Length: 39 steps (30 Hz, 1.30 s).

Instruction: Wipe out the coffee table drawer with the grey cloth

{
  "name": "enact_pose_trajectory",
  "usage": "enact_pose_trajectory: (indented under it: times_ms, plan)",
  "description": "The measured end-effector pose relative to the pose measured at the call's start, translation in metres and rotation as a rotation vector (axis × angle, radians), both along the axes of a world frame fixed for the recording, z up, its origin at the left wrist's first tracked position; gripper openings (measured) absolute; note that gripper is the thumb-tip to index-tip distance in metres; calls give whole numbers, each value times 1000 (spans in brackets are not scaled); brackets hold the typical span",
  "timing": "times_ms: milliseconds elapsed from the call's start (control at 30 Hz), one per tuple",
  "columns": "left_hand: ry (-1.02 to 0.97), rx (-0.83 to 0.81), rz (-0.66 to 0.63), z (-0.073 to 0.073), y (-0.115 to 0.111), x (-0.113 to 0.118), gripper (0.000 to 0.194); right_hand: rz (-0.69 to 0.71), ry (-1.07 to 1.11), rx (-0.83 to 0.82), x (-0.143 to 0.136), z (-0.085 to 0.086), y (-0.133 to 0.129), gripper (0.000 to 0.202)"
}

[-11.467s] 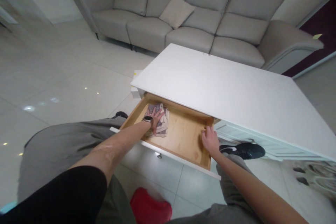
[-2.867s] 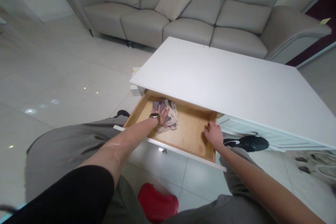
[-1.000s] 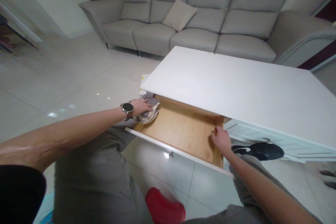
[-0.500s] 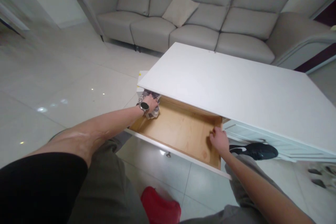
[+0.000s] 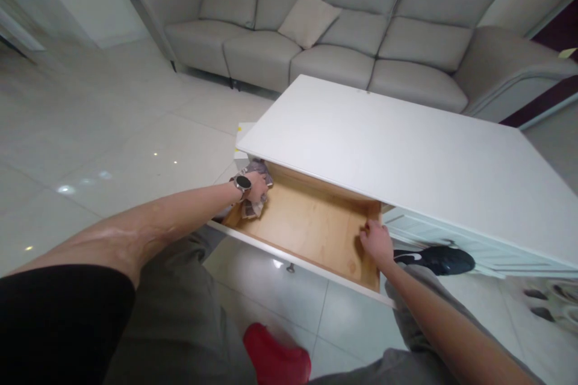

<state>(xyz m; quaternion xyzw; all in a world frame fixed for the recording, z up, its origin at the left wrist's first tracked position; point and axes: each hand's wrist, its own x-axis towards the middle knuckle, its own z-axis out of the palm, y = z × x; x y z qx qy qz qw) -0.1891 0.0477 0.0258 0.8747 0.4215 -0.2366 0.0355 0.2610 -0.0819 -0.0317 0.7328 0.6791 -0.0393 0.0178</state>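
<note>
A wooden drawer [image 5: 311, 216] with a white front stands pulled out of the white coffee table [image 5: 383, 144]. At its left end my left hand [image 5: 257, 186], with a watch on the wrist, is closed on a crumpled grey-and-white patterned cloth [image 5: 253, 209]. The cloth presses against the drawer's left side and floor. My right hand [image 5: 377, 244] rests over the right side wall of the drawer, its fingers curled around the edge. The fingertips show only in part.
A grey sofa [image 5: 262, 54] with a beige cushion [image 5: 309, 19] stands behind the table. A white box [image 5: 242, 132] shows by the table's left corner. Below the drawer are a red object [image 5: 276, 355] and, to the right, a black shoe [image 5: 445, 260].
My left hand has slid the cloth slightly left and toward me along the drawer's left side. My right hand stays at the right wall.
</note>
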Motion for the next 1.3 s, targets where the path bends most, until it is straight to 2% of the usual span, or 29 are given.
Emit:
enact_pose_trajectory:
  times_ms: [233,367,500,600,667,833,933,1067,1300]
  plan:
    - [85,-104,-8,-14,-53,7,24,10,-37,-6,-1,1,-2,16]
    - [55,-122,-14,-7,-66,1,28,13,-45,-11,-2,2,-1,16]
    - [-35,-85,-56,11,-57,-18,14,12,-46,-15,-3,3,-1,16]
    - [-78,-30,-67,19,-42,-26,22,7,-49,-19,-3,3,-1,16]
    - [-74,-7,-31,21,-30,-23,28,7,-47,-20,-3,3,-1,16]
    - [-80,26,73,12,5,1,28,-2,-41,-29,-4,5,-2,17]
    - [-40,34,103,3,17,14,28,-9,-49,-31,-3,4,-1,16]
    - [-5,33,92,-4,18,18,24,-5,-57,-33,-1,2,0,14]
    - [-61,9,74,-9,2,0,21,19,-70,-29,2,-1,0,15]
